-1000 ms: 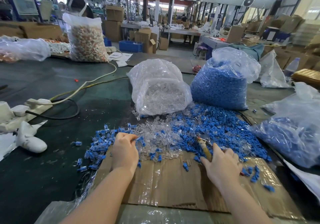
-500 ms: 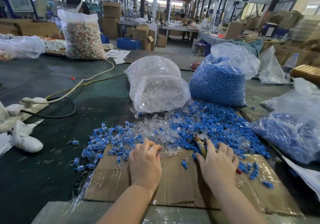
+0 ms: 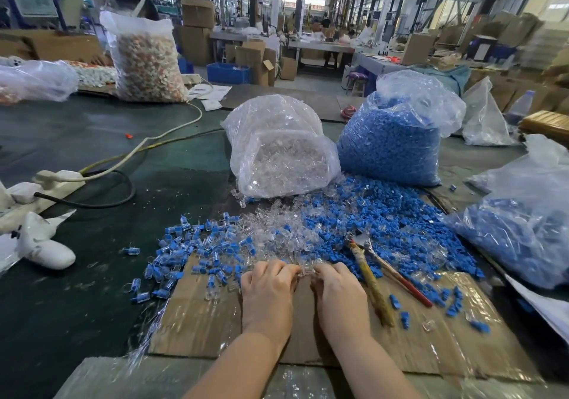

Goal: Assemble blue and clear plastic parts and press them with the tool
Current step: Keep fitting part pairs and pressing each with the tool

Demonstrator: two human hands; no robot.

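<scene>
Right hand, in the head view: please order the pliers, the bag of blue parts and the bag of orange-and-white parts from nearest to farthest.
From the right hand:
1. Pliers, on the cardboard just to its right.
2. Bag of blue parts, ahead and right.
3. Bag of orange-and-white parts, far back on the left.

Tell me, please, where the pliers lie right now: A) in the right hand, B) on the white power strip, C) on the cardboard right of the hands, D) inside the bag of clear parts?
C: the pliers lie untouched on the cardboard, just right of the right hand, while both hands meet over a clear part.
</scene>
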